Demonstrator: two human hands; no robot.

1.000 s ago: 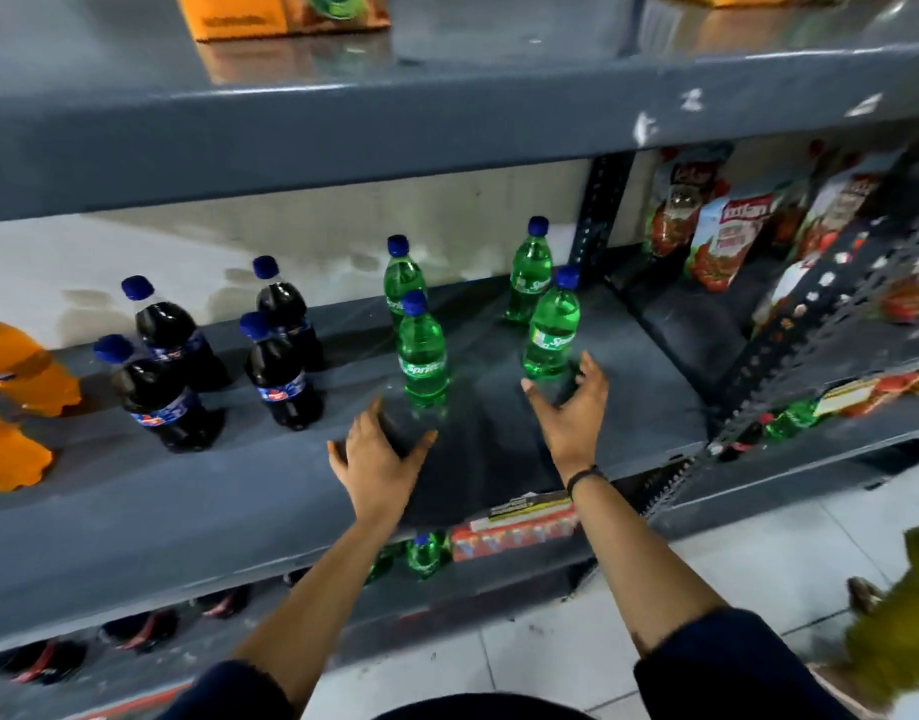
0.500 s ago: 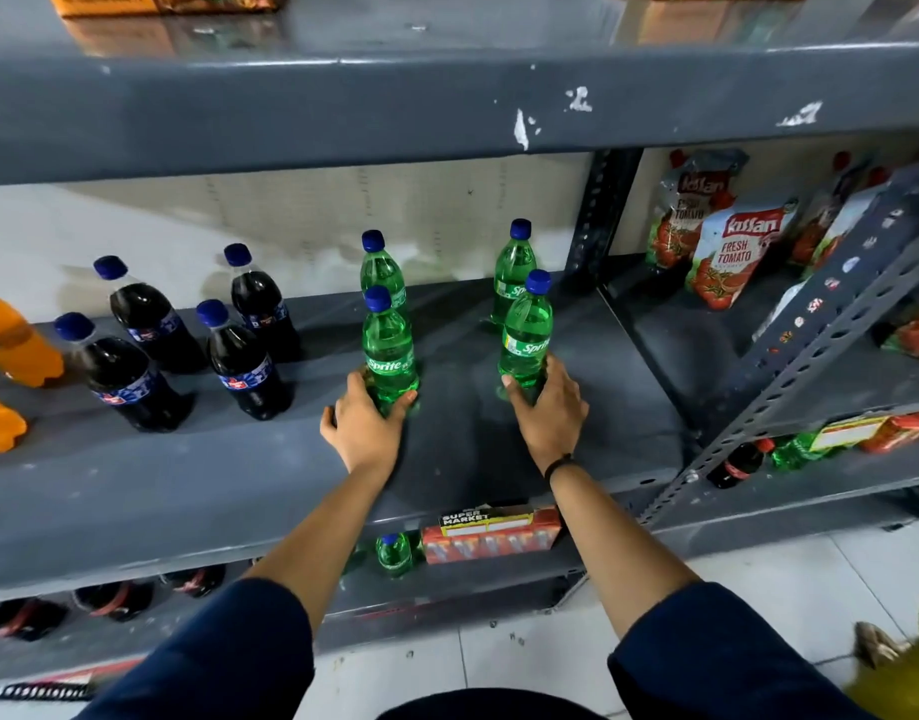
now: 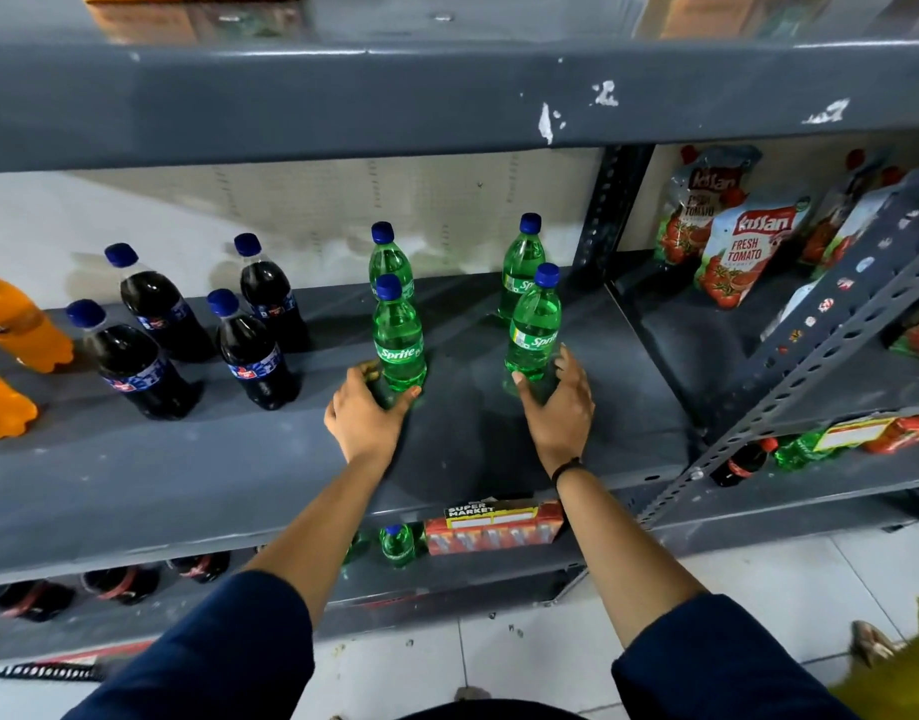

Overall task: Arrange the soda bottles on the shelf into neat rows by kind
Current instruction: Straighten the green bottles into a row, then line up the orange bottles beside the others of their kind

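Glossy green plastic bottles (image 3: 399, 337) on a chipped, painted metal shelf (image 3: 187, 459).

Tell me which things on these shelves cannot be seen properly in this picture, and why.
Head view only:
- Orange plastic soda bottles: cut off by the left edge; caps and labels unseen.
- Rear green plastic Sprite bottle: lower body hidden by the front green Sprite bottle.
- Dark bottles with red labels on the lower shelf: mostly hidden by the grey metal shelf.
- Left hand grip: fingertips hidden behind the bottle base.
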